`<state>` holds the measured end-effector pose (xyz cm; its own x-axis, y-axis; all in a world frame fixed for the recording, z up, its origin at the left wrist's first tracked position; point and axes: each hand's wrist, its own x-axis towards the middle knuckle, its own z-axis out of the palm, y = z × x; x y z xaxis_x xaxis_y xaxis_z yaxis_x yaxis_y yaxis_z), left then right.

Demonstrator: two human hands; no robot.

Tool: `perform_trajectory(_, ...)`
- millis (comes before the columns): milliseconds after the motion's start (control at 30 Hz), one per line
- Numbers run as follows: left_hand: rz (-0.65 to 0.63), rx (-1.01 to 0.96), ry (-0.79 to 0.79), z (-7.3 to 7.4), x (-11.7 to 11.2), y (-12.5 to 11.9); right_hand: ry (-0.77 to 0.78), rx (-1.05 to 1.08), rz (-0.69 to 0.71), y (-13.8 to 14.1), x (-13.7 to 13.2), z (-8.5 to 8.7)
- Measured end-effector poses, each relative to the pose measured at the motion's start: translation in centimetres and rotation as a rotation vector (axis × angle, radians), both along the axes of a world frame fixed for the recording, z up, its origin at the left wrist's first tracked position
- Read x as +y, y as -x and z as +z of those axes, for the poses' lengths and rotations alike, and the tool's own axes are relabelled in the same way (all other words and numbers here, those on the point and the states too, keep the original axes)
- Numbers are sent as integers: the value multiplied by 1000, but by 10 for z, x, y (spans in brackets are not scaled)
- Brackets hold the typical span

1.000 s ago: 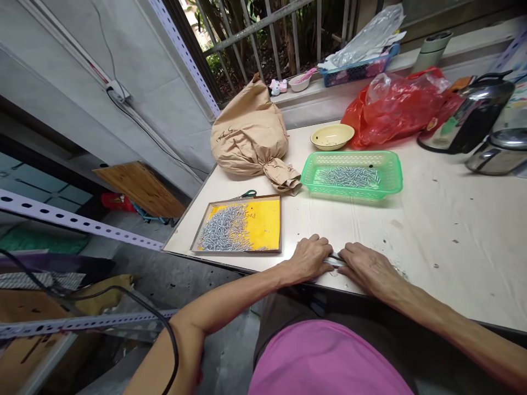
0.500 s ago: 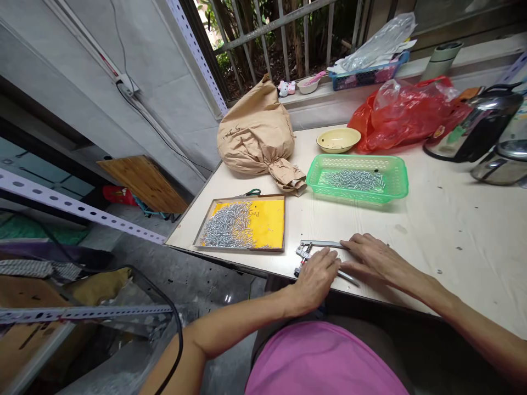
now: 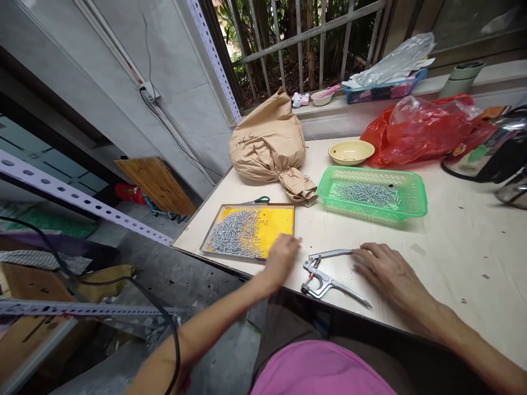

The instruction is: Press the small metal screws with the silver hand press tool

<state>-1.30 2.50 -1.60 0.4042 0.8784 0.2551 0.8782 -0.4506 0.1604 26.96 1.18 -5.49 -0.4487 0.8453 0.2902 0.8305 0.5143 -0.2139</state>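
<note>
My left hand (image 3: 282, 258) is over the right edge of the shallow tray (image 3: 290, 215), its fingers curled together and slightly blurred. Whatever it may hold is hidden. A pile of small screws (image 3: 236, 230) covers the left part of the tray's yellow bottom. To the right lie hand pliers (image 3: 325, 284) with a spring and spread handles, near the table's front edge. My right hand (image 3: 385, 272) rests by the end of their upper handle, fingers stretched out, fingertips at or touching it.
A green plastic basket (image 3: 420, 192) with more small metal pieces stands behind the pliers. Around it are a brown paper bag (image 3: 267, 140), a cream bowl (image 3: 351, 153), a red plastic bag (image 3: 432, 131) and a kettle (image 3: 494, 145). Green-handled scissors (image 3: 262, 199) lie behind the tray.
My left hand has left the pliers and moved left to the tray. The pliers now lie uncovered. My right hand stays by the upper handle. The view has shifted slightly.
</note>
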Motion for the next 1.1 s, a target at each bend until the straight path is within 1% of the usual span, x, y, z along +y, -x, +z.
perform_trajectory(67,176,153,13,9,29,39,14,95,28,8,-22,-3)
perform_trajectory(100,231,212,30,13,41,56,24,130,39,14,-32,-5)
perform_trajectory(133,255,261,58,16,51,71,30,156,48,19,-40,-7)
perform_trajectory(200,247,326,128,19,64,93,26,181,49,29,-52,-10)
perform_trajectory(267,205,345,188,19,69,103,27,179,43,37,-57,-10)
perform_trajectory(333,172,323,225,18,70,106,27,165,34,41,-58,-8)
perform_trajectory(433,181,254,254,17,73,108,18,149,20,41,-57,-5)
perform_trajectory(533,205,223,259,22,78,110,21,145,16,40,-56,-5)
perform_trajectory(600,215,187,232,28,77,106,30,147,11,39,-56,-6)
perform_trajectory(633,226,127,218,32,74,100,37,146,9,39,-57,-6)
perform_trajectory(667,243,33,221,35,69,92,45,144,6,40,-57,-6)
perform_trajectory(700,261,-91,255,37,61,82,53,141,1,40,-56,-6)
perform_trajectory(733,281,-234,323,39,51,69,61,137,-6,40,-56,-6)
perform_trajectory(800,299,-497,559,41,27,42,76,130,-25,41,-56,-5)
perform_trajectory(867,299,-672,752,40,3,16,87,120,-41,41,-56,-3)
perform_trajectory(900,301,-725,810,38,-7,6,94,112,-46,41,-55,-2)
perform_trajectory(1000,332,-816,880,34,-26,-10,107,94,-30,42,-54,5)
perform_trajectory(1100,356,-901,923,32,-31,-11,103,59,48,51,-46,17)
